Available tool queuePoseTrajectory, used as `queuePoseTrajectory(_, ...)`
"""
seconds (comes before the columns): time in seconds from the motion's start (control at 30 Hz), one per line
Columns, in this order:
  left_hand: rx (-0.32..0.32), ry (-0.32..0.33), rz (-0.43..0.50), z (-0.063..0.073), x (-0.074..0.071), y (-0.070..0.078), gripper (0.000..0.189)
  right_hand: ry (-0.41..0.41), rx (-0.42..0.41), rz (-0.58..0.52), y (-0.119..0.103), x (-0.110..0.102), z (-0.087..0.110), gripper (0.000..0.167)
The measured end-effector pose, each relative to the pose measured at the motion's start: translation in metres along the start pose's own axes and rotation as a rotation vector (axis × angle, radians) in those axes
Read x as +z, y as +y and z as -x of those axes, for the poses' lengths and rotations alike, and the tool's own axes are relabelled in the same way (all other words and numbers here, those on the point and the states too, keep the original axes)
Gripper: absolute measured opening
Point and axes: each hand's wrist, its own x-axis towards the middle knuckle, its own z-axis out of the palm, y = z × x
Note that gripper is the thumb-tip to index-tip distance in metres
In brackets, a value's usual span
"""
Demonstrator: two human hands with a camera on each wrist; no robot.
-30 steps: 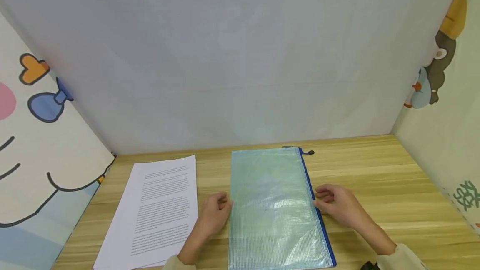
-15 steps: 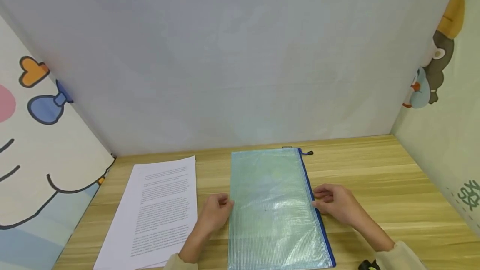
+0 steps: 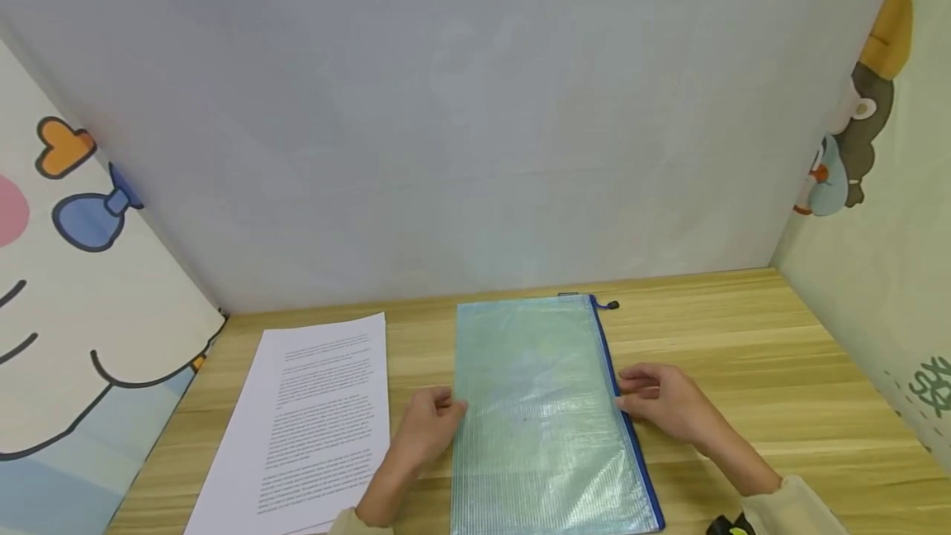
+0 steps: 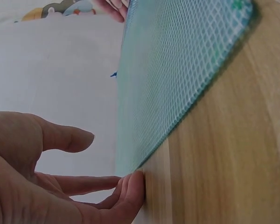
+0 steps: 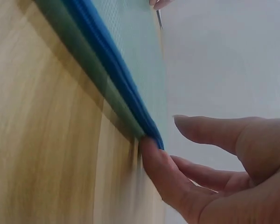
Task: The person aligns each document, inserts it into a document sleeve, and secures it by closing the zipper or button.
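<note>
A pale green mesh zipper pouch (image 3: 531,419) with a blue zipper edge lies flat on the wooden table in the head view. My left hand (image 3: 427,428) is at its left edge; in the left wrist view the fingertips (image 4: 133,184) touch the table beside the pouch edge, the thumb raised apart. At the zipper side is my right hand (image 3: 664,403). In the right wrist view a fingertip (image 5: 151,144) touches the blue zipper edge (image 5: 126,88), while the thumb stays clear of it. Neither hand pinches the pouch.
Left of the pouch lies a stack of printed paper sheets (image 3: 319,428). A black zipper pull (image 3: 612,305) sticks out at the pouch's far right corner. A pale wall (image 3: 475,122) rises behind the table (image 3: 728,337), with cartoon-printed panels at both sides.
The left hand has shifted slightly right, its thumb now over the pouch's left edge in the head view. The right hand has barely moved, and the pouch lies much the same.
</note>
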Motion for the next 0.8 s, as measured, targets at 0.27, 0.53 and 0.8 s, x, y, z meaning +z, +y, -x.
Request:
queuePoseTrajectory(0.27,0.01,-0.005,-0.008,0.001,-0.001,-0.001,0.049,0.033,0.007,0.007,0.002,0.004,-0.004,0.05)
queuePoseTrajectory(0.53,0.018,0.001,-0.016,0.002,0.001,0.0,0.047,0.002,-0.005,-0.063,0.01,0.004,-0.002,0.04)
queuePoseTrajectory(0.8,0.048,0.016,-0.043,0.0,-0.002,-0.002,0.043,-0.047,-0.045,-0.175,0.017,0.003,0.0,0.03)
